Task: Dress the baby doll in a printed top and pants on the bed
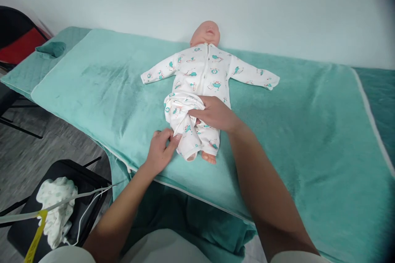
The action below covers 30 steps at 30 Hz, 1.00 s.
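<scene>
A baby doll (206,33) lies on its back, its head toward the wall and its feet toward me. It wears a white printed top (200,70) with both sleeves spread out. White printed baby pants (187,131) cover its legs, bunched up at the waist. My left hand (162,150) pinches the fabric at the lower edge of the pants leg on the left. My right hand (214,113) grips the bunched waist of the pants, its fingertips partly hidden in the cloth. One bare foot (209,157) pokes out below the pants leg on the right.
The doll rests on a long bed with a green cover (293,131), set against a white wall (277,12). At lower left, a black chair (27,230) holds a crumpled white cloth (58,205). A cable with a yellow tag (36,238) crosses it. Another chair (18,41) stands farther left.
</scene>
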Tool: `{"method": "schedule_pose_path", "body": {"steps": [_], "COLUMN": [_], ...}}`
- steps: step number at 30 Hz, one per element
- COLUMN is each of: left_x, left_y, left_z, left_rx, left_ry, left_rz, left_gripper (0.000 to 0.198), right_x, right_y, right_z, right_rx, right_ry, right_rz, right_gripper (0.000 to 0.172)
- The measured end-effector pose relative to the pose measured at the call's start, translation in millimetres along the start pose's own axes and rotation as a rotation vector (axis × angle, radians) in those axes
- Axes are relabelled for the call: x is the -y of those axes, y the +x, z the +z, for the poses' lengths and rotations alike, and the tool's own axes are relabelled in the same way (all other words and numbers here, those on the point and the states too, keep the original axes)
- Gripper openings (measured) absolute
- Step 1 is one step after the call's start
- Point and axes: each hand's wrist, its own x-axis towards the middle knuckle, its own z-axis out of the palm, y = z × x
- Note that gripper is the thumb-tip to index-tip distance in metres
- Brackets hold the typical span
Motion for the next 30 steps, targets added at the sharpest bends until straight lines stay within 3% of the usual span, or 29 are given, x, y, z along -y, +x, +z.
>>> {"method": "schedule_pose_path", "body": {"steps": [3, 11, 23, 27, 30], "left_x": [2.1, 19.0, 27.9, 31.6, 34.3], "left_y": [1.1, 24.1, 72.0, 70.8, 68.5], "left_z": [3.7, 6.1, -0.1, -1.5, -4.5], "left_rx": [-0.044, -0.155, -0.27, -0.251, -0.261], "left_ry": [0.037, -0.085, 0.217, 0.133, -0.015], "left_rz": [0.03, -0.081, 0.036, 0.042, 0.011], "left_gripper": [0.042, 0.046, 0.029, 0.036, 0.043], "right_x": [-1.8, -3.1, -4.7, -5.8, -6.2], "right_y": [0.4, 0.4, 1.2, 1.3, 2.0], "right_z": [-0.8, -2.1, -2.2, -0.9, 0.1], "right_rx": [0.004, 0.007, 0.012, 0.019, 0.0], "right_ry": [-0.016, 0.006, 0.011, 0.008, 0.011], "right_rz": [0.013, 0.01, -0.027, -0.035, -0.126], "right_gripper": [0.016, 0.017, 0.021, 0.024, 0.035]}}
